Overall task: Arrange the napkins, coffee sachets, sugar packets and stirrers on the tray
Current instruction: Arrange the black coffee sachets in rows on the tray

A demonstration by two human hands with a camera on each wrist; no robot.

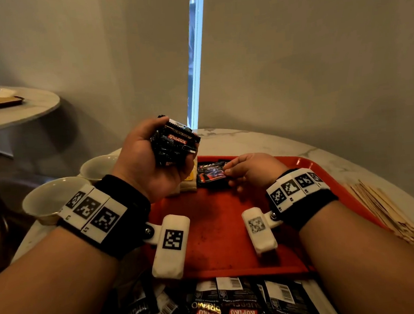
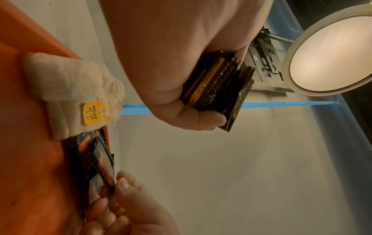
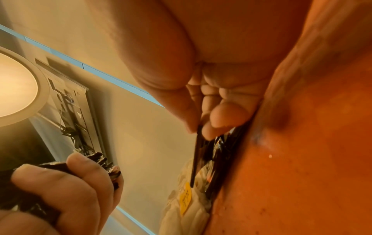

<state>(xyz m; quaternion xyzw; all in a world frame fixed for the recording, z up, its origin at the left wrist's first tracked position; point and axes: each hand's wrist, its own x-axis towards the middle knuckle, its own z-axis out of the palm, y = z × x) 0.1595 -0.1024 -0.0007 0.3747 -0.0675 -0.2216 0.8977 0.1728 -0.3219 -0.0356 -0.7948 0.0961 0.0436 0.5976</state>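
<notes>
Fingertips of the right hand (image 1: 253, 169) pinch one coffee sachet (image 1: 212, 173), lying flat, long axis across the red tray (image 1: 213, 230), beside the folded napkins (image 2: 72, 93). Left hand (image 1: 150, 163) grips a raised sachet bundle (image 1: 174, 142).

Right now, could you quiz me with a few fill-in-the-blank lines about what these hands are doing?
1. The left hand grips a bundle of coffee ____.
2. The right hand pinches one sachet over the ____ tray.
3. The napkins carry a yellow tag reading ____.

Missing: sachets; red; RELAX
</notes>
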